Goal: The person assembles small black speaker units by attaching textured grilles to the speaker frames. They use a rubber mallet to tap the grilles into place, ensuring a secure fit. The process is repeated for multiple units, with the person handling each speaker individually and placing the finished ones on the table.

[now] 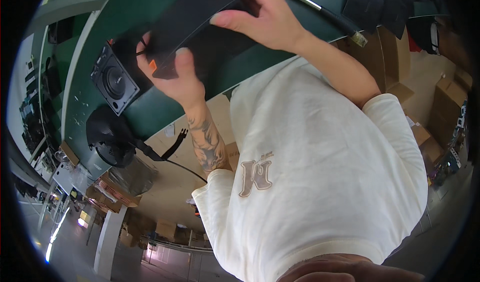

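Note:
Both of my hands grip a long black box-shaped piece [190, 17] above a green work table [160, 109]. My left hand [175, 77] closes round its near left end, the thumb on the face towards me and the fingers on the other side. A small orange patch [153, 66] shows beside those fingers. Over the right part of the piece, my right hand [255, 17] holds it between thumb and fingers. A thin seam line runs along the piece; its exact kind is unclear. Left of my left hand, a square black speaker [115, 79] with a round cone stands tilted.
A rod-like tool [305, 1] with a metal shaft and dark grip lies at the far right. Flat black panels [365, 2] are beyond it. A black mesh cap-like thing [107, 137] with a strap sits at the table's left edge. Cardboard boxes [450, 92] stand on the right.

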A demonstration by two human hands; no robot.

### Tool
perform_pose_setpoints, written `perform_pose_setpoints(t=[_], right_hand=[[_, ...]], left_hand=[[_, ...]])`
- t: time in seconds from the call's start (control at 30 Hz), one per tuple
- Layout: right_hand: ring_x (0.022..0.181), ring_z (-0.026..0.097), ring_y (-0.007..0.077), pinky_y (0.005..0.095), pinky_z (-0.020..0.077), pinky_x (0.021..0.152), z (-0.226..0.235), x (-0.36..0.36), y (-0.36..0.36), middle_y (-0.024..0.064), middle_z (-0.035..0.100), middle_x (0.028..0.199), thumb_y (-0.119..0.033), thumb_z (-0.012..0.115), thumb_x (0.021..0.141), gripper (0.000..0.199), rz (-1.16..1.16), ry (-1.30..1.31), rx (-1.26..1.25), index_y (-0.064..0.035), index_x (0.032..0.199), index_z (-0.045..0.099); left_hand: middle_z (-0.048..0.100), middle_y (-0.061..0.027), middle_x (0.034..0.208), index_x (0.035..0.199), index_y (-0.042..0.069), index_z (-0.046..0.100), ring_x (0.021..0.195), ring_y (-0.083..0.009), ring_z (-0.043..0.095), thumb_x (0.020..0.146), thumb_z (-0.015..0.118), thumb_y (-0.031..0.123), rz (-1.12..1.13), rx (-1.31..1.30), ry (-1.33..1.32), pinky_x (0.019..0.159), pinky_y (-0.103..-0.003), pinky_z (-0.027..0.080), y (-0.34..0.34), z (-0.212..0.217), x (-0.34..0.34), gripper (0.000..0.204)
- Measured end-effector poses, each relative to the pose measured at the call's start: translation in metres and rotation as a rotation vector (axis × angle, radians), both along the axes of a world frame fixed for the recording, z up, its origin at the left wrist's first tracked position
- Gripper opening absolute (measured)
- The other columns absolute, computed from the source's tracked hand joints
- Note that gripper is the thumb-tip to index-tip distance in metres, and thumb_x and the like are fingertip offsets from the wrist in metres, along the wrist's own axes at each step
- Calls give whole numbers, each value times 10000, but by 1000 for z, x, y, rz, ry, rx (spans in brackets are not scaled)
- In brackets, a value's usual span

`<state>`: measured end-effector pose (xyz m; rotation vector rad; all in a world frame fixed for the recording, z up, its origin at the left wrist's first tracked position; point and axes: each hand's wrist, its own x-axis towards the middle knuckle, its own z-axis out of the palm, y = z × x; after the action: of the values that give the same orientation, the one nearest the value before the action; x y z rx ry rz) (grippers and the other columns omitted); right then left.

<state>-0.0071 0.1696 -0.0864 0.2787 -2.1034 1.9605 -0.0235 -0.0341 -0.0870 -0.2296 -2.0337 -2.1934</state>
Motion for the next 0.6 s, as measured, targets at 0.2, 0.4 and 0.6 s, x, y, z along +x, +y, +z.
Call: perform_pose_setpoints(t=[0.2,0.4,0.6], right_hand=[[1326,534,273,361,421,1137,1,-3,7,123,541,1434,-279,747,947,607,136,28,-47,-150,1497,523],[1336,519,257,353,422,1130,1,-1,0,123,523,1449,-231,753,940,606,74,16,-56,-105,1488,529],[1362,505,229,344,397,1154,10,-4,6,118,495,1494,-178,759,936,678,116,-122,-25,-67,1537,464]], left_hand=[[503,-121,1471,1503,-1,379,1343,-264,514,869,828,244,-24,97,-118,1134,-407,426,-9,14,-5,815],[511,-124,1450,1494,-1,388,1338,-270,519,882,826,247,-3,31,-73,1131,-415,436,-8,10,-6,792],[544,-139,1382,1454,6,419,1257,-283,587,945,765,357,-55,176,-256,1055,-436,516,-12,21,-17,708]])
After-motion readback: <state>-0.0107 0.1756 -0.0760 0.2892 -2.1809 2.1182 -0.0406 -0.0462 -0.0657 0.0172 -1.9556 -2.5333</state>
